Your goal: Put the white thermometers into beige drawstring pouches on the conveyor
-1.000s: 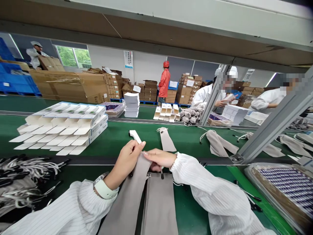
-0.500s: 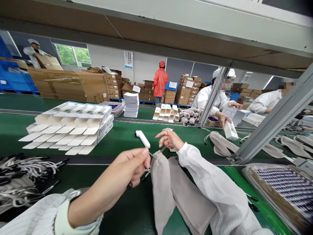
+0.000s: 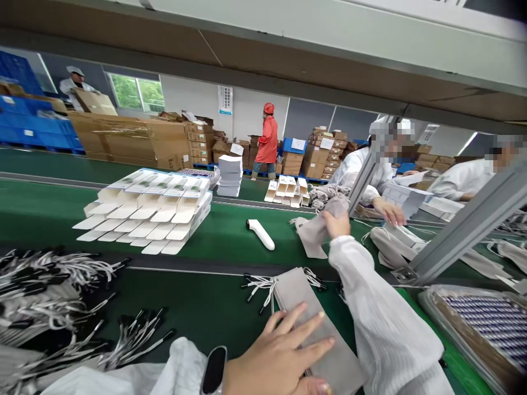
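My left hand (image 3: 288, 348) lies with fingers spread on a stack of flat grey drawstring pouches (image 3: 304, 296) at the near edge. My right hand (image 3: 338, 224) is closed round a grey pouch (image 3: 315, 230) above the green belt, and the pouch's lower part hangs towards the belt. Left of that pouch, a white handheld device (image 3: 261, 235) with a black tip lies on the belt. White cords with black ends stick out from the top of the pouch stack.
Open white boxes (image 3: 152, 211) are stacked on the belt at left. Pouches with cords (image 3: 53, 296) pile up at near left. A metal post (image 3: 465, 219) slants at right, beside a tray of small items (image 3: 486, 329). A co-worker's hand (image 3: 389, 211) is beyond the post.
My left hand has let go of the pouch cord and moved down onto the stack. My right hand has carried a pouch away to the right and forward. The view has shifted slightly.
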`<state>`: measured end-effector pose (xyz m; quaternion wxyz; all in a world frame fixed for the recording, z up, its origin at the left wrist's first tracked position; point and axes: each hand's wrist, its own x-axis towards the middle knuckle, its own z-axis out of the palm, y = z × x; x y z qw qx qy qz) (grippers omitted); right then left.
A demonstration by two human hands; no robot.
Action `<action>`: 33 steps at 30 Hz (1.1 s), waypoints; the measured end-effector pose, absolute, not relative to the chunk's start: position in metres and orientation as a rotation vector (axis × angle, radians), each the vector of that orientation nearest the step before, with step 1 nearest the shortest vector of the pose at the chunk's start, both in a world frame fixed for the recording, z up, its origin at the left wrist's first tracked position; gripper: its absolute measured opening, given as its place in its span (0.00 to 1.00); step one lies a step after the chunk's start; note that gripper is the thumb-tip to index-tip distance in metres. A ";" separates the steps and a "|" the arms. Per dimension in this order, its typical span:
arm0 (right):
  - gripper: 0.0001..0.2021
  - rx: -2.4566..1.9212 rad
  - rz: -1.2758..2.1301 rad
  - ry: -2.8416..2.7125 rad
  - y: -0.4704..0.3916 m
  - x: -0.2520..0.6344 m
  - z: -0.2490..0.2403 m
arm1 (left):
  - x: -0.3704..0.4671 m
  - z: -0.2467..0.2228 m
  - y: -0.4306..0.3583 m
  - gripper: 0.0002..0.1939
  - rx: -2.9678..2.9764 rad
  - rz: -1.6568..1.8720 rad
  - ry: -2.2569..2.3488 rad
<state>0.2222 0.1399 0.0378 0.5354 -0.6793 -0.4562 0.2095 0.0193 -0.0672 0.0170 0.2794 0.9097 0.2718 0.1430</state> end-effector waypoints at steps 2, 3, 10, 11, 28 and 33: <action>0.24 -1.932 0.289 -1.070 0.146 0.252 0.034 | 0.020 0.008 -0.065 0.24 2.511 0.295 0.732; 0.25 -2.031 0.244 -1.072 0.147 0.261 0.029 | 0.021 0.007 -0.064 0.23 2.542 0.268 0.766; 0.28 -2.150 -0.090 -1.503 0.142 0.226 -0.015 | 0.021 0.010 -0.058 0.14 2.567 0.293 1.086; 0.26 -2.058 -0.163 -1.679 0.141 0.213 -0.017 | 0.020 0.007 -0.054 0.12 2.563 0.394 1.181; 0.26 -1.474 0.760 -1.772 0.153 0.160 -0.026 | 0.009 -0.012 -0.024 0.09 2.657 0.370 1.579; 0.35 -0.734 1.307 -1.439 0.119 0.154 0.028 | 0.003 0.007 -0.016 0.10 2.387 0.586 1.313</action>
